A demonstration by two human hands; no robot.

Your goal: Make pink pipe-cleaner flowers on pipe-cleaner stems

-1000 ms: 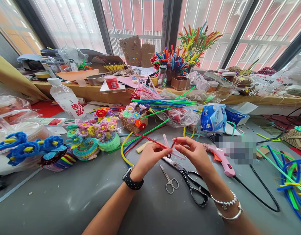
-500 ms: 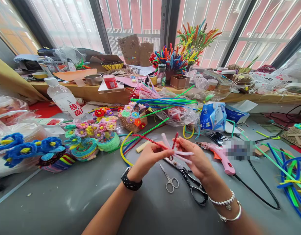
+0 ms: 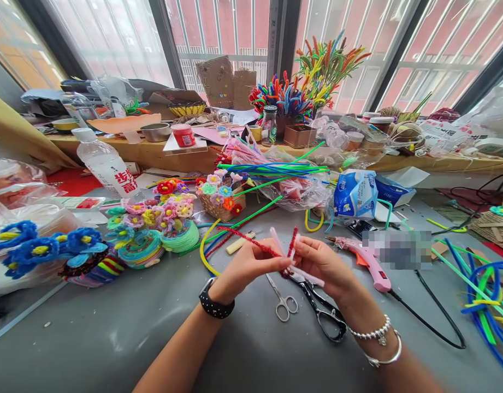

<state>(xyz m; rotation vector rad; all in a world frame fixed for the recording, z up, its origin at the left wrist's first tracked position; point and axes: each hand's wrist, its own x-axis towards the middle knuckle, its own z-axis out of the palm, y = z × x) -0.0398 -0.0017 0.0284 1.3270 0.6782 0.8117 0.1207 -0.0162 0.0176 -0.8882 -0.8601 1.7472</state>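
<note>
My left hand (image 3: 243,268) is closed, thumb and fingers pinching a dark red pipe cleaner (image 3: 251,239) where it meets a bundle of pale pink pipe cleaners (image 3: 309,277). The pink stems fan outward from that crossing. The red one trails off to the left, and its short end points up between the hands. Fingers of my right hand (image 3: 325,263) pinch a pink stem close to that red end; the fingertips partly hide the contact. Below lie small silver scissors (image 3: 284,307) and larger black-handled scissors (image 3: 324,308), whose blades are partly behind my right hand.
A pink glue gun (image 3: 376,267) with a black cord lies at right, near blue and green pipe cleaners (image 3: 480,295). Pipe-cleaner flower pots (image 3: 142,248), a plastic bottle (image 3: 106,164) and a flower basket (image 3: 218,204) stand left and centre. Behind is a cluttered ledge (image 3: 235,158).
The pink stems have shifted: one that pointed right is now raised beside the red end, by my right fingertips. My right hand's fingers have closed in slightly. Both hands stay in nearly the same place.
</note>
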